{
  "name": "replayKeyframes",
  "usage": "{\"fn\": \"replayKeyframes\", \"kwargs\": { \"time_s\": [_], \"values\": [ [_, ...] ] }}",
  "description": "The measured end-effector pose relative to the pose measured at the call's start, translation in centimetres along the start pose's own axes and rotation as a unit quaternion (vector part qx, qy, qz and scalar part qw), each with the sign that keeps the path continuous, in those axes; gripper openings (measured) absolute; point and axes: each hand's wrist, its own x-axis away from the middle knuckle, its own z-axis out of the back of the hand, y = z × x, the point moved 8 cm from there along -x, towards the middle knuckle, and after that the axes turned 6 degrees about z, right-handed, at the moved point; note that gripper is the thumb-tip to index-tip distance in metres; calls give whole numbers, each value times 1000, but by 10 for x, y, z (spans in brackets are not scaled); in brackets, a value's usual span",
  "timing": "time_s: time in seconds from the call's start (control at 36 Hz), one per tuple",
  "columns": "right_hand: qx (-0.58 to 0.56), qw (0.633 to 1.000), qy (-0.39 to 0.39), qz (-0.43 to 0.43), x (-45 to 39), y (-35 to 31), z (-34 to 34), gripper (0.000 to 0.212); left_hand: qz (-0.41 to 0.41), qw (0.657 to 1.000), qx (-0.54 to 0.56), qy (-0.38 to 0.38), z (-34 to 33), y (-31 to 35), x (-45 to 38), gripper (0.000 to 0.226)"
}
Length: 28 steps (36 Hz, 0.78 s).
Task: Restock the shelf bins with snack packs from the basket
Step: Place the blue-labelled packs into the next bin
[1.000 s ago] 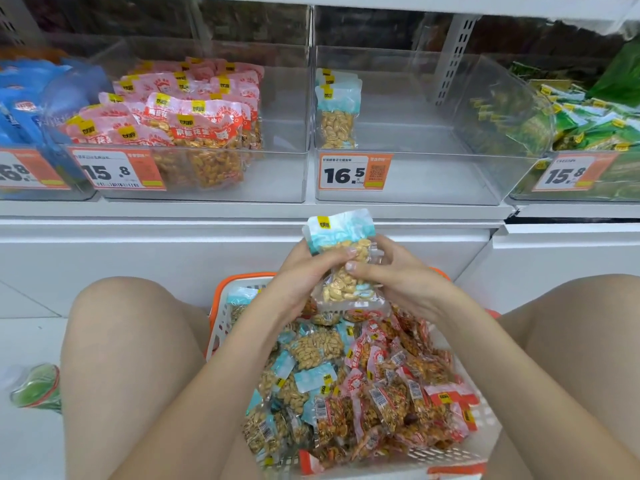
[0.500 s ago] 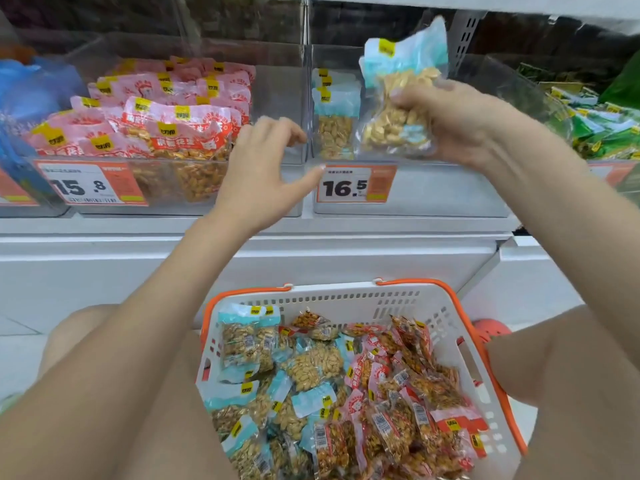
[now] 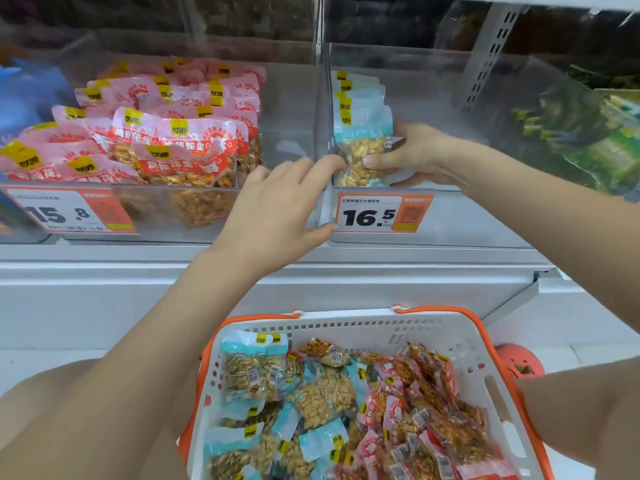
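Shelf (image 3: 311,258): white, across mid-frame
On it, left: clear bin (image 3: 277,216), pink packs
On it, right: clear bin (image 3: 467,220), blue packs
Floor, bottom: basket (image 3: 346,327)

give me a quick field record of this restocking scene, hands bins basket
right hand: right hand inside the clear plastic bin tagged 16.5, gripping the front blue-topped clear pack of pale peanuts
left hand: left hand open, fingers resting on the bin's front left corner
bin contents: a short row of blue-topped packs against its left wall
neighbouring bin: clear plastic bin tagged 15.8 with pink-and-red peanut packs
basket: white plastic basket with orange rim below, holding mixed blue and red packs
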Motion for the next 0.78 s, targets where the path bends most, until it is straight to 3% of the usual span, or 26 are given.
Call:
{"fn": "replayKeyframes", "kwargs": {
  "time_s": [0.11,0.25,0.56,0.78],
  "values": [
    [46,999,-4,4,3,-5,-6,60,-5,1000,-11,14,0,1,1,69],
    [38,998,48,18,6,-12,-1,69,3,1000,-18,8,-2,1,2,66],
    [98,993,35,46,10,-16,-8,82,1,1000,-6,3,-3,0,5,68],
    [132,989,62,0,17,-11,7,105,-17,998,52,13,3,-2,9,72]
  ]
}}
